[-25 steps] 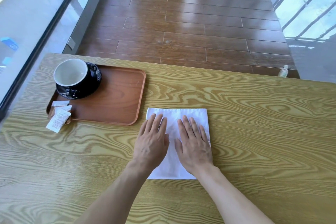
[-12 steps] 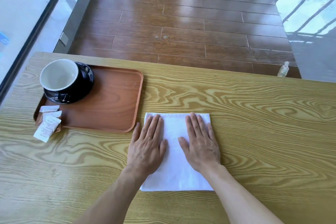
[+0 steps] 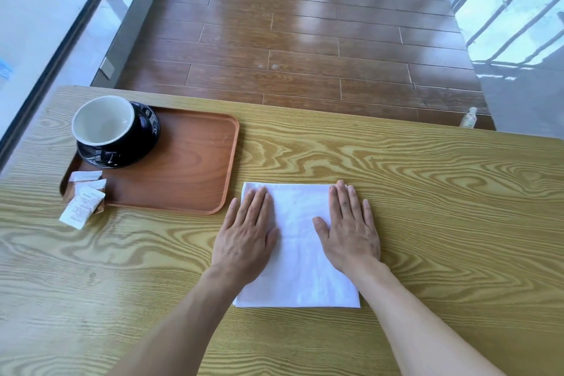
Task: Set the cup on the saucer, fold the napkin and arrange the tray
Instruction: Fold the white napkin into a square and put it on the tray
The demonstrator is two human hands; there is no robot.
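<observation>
A white napkin [image 3: 300, 250] lies flat on the wooden table [image 3: 427, 223], folded into a rectangle. My left hand [image 3: 244, 235] rests palm-down on its left edge, fingers together. On the napkin's right edge my right hand [image 3: 351, 232] lies flat the same way. Left of the napkin stands a brown wooden tray [image 3: 189, 168]. A black cup [image 3: 105, 125] with a white inside sits on a black saucer [image 3: 143, 146] in the tray's far left corner.
Several small white sugar packets [image 3: 84, 201] lie at the tray's near left corner, one hanging over onto the table. A small clear bottle [image 3: 468, 117] stands on the floor past the table's far right edge. Glass walls run along the left and right.
Both hands have slid apart across the napkin, from its middle toward its left and right edges. The napkin stays flat in place.
</observation>
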